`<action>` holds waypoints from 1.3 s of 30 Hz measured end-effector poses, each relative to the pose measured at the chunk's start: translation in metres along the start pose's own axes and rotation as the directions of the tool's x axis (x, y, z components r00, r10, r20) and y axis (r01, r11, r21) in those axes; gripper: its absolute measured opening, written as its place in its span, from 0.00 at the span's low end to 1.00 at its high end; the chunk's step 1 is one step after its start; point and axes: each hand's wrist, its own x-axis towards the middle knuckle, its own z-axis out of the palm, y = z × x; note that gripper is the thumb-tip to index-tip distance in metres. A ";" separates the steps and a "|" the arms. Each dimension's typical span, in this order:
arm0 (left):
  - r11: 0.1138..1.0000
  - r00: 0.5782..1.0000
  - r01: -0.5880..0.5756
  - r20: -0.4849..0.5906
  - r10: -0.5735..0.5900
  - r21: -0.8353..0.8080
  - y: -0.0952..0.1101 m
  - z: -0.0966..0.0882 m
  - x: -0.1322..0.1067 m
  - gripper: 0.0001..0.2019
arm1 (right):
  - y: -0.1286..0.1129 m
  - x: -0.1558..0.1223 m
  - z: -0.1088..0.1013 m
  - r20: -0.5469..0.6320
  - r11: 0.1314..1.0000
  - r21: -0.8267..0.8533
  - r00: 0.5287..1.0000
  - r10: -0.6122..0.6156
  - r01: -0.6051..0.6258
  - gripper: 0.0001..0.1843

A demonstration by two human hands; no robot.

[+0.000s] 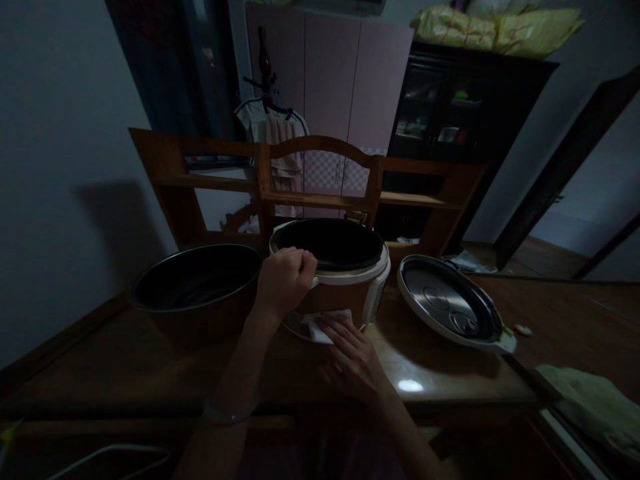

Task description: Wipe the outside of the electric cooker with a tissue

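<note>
A rice cooker (345,287) with a dark open top and pale rim stands on the wooden desk (415,373) in front of me. My left hand (287,280) is closed at the front left of its rim, with the fingertips hidden. Low on the cooker's front, my right hand (350,353) presses a white cloth (316,331) against the body, fingers stretched over it. To the left sits a dark inner pot (195,320), apart from the cooker. The detached lid (450,303) lies at the right, its metal inner side facing up.
A wooden shelf frame (320,143) rises along the desk's back edge. Beyond it are a pink wardrobe (330,80), a dark cabinet (450,113) and hanging clothes (280,133). A pale cloth item (590,400) lies at the lower right. The room is dim.
</note>
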 end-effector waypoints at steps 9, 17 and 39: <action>1.000 1.000 0.005 0.004 -0.005 -0.001 0.001 -0.001 0.000 0.22 | -0.006 -0.010 -0.014 -0.141 0.996 -0.039 0.987 0.075 -0.082 0.28; 1.000 1.000 0.004 -0.017 -0.004 -0.010 0.001 0.000 -0.001 0.21 | -0.010 0.008 -0.013 -0.208 0.995 -0.056 0.976 0.073 -0.086 0.21; 1.000 1.000 0.006 0.000 -0.006 0.000 0.000 0.000 -0.001 0.21 | -0.017 0.050 0.027 -0.130 0.998 -0.066 0.991 -0.010 0.002 0.14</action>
